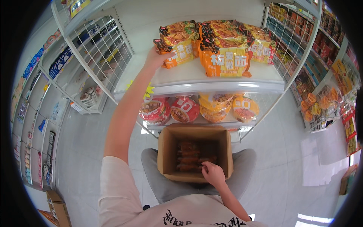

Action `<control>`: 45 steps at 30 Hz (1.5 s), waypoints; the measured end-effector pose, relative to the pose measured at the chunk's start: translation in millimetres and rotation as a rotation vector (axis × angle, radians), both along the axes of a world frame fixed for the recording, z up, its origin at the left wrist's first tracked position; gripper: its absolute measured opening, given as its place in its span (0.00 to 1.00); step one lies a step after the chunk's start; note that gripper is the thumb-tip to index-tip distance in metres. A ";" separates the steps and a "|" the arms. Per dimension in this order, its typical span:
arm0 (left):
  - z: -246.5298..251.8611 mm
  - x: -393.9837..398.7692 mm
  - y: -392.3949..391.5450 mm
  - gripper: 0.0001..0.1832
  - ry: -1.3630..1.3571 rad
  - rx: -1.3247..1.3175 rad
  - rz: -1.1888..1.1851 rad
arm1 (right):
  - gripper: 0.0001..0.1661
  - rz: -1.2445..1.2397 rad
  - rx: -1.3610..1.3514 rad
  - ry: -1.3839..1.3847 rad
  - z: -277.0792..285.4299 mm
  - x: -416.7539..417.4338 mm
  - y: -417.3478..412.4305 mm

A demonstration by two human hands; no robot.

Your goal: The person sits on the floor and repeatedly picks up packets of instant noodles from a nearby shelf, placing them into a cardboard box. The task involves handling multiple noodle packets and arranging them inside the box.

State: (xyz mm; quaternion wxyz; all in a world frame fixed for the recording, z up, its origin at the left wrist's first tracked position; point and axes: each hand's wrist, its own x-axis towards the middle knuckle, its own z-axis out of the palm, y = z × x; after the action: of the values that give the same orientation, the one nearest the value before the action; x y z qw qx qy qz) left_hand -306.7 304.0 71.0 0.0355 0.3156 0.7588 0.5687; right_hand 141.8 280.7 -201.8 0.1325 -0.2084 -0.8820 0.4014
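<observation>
My left hand [158, 59] grips the left edge of an orange-and-yellow noodle packet [179, 52] on the white shelf [181, 73]. That packet leans back against another one behind it. Beside it stand more of the same bags, including a front middle packet [224, 59] and a right packet [261, 51]. Between my knees sits an open cardboard box [167, 150], with several reddish packets [188, 156] lined up in its shadowed bottom. My right hand [213, 173] is over the box's near side, fingers curled; whether anything is between them is hidden.
Below the shelf, a lower tier holds red noodle bowls [184, 110] and yellow noodle bowls [245, 109]. White wire grids [97, 48] flank the shelf. Stocked racks line both sides of the aisle. Another cardboard box [58, 208] stands on the floor at lower left.
</observation>
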 end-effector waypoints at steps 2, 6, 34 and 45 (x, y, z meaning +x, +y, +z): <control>1.2 16.4 -10.4 0.32 0.117 0.042 0.007 | 0.11 0.013 0.022 0.014 -3.4 0.4 0.5; -5.5 19.7 -57.1 0.31 0.455 0.220 0.066 | 0.11 0.013 -0.012 0.006 -6.4 4.8 -1.7; -231.6 295.5 -203.0 0.37 0.083 -0.377 -0.432 | 0.34 0.514 -0.028 -0.121 52.2 -35.8 31.3; -263.1 291.9 -204.5 0.19 0.202 -0.611 -0.374 | 0.18 0.533 0.866 -0.745 -63.2 -147.2 43.6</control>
State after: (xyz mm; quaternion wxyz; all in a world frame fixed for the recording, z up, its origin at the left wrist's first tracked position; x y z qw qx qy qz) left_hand -14.9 99.6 -192.0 0.1562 0.4782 0.8224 0.2657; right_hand -5.4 324.2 -265.0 -0.2160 -0.0348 -0.9731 -0.0723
